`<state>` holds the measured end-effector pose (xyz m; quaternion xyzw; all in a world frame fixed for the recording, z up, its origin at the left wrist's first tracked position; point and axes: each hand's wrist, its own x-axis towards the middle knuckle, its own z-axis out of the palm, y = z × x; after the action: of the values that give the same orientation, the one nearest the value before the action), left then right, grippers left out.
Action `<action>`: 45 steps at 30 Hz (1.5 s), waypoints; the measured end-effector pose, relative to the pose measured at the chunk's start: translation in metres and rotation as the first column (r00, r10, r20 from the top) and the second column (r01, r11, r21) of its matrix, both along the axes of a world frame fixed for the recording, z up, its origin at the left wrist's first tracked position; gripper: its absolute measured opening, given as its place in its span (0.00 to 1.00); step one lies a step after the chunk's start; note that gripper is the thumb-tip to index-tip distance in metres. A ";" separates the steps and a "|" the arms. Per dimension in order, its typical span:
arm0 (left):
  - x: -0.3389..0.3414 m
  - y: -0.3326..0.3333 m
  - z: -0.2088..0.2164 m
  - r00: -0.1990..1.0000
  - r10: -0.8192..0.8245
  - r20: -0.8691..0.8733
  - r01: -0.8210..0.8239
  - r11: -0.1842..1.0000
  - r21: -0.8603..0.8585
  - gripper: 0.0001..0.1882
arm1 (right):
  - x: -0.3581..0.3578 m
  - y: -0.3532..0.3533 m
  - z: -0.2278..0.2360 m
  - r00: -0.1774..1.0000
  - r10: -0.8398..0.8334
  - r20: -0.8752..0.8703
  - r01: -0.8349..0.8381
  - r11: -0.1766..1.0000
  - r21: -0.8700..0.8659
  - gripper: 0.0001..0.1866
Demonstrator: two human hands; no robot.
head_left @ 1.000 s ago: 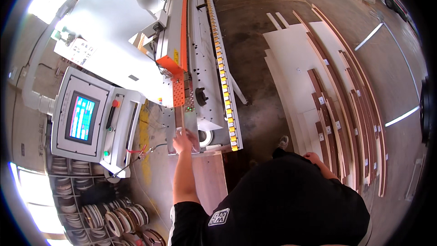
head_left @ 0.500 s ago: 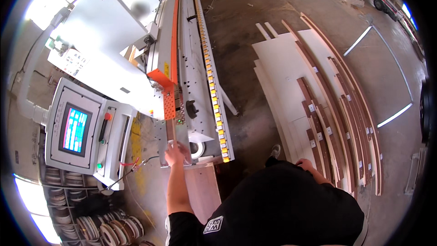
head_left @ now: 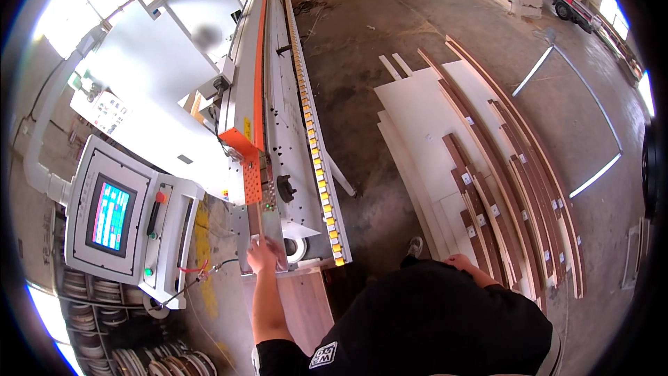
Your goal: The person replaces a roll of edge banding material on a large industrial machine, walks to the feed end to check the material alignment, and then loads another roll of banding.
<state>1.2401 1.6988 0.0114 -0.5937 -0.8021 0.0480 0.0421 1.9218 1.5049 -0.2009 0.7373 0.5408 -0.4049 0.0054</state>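
My left hand (head_left: 261, 256) is at the near end of a long edge-banding machine (head_left: 240, 90), its fingers closed on the end of a narrow brown wood strip (head_left: 255, 223). The strip lies on the metal infeed plate and runs forward under a perforated orange guard (head_left: 251, 182). Just right of the hand is a white ring-shaped roll (head_left: 297, 249). My right hand (head_left: 459, 262) hangs low by my right side, near the stacked boards; its fingers are mostly hidden behind my dark shirt, and no held thing shows.
A control panel with a lit screen (head_left: 111, 214) stands at left, above rolls of edge banding (head_left: 167, 362). A rail of yellow rollers (head_left: 319, 174) flanks the machine. White panels (head_left: 410, 111) and brown strips (head_left: 480, 198) are stacked at right. A brown board (head_left: 299, 306) lies below my left hand.
The view has tilted up slightly, so the machine and stacks sit lower in the picture. My left hand stays at the strip's end; my right hand stays by my side.
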 end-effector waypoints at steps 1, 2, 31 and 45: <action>0.005 0.003 -0.001 1.000 -0.006 0.011 0.006 1.000 -0.002 0.32 | 0.006 -0.004 -0.004 1.000 0.013 -0.001 -0.013 1.000 0.029 0.19; 0.003 0.000 0.000 1.000 0.002 0.010 -0.002 1.000 -0.004 0.32 | 0.004 -0.002 -0.004 0.999 0.041 -0.013 -0.040 0.998 0.057 0.18; 0.000 -0.004 0.001 0.999 0.043 0.022 -0.043 0.999 -0.015 0.33 | -0.011 -0.005 0.018 0.994 -0.036 -0.105 0.039 0.999 0.026 0.16; 0.001 -0.007 0.002 0.998 0.018 0.058 -0.020 0.999 0.033 0.29 | -0.006 -0.005 0.008 0.989 -0.043 -0.143 0.045 0.999 0.011 0.20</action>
<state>1.2412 1.6921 0.0133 -0.5865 -0.8092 0.0180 0.0285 1.9159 1.4997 -0.1926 0.7181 0.5262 -0.4530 -0.0475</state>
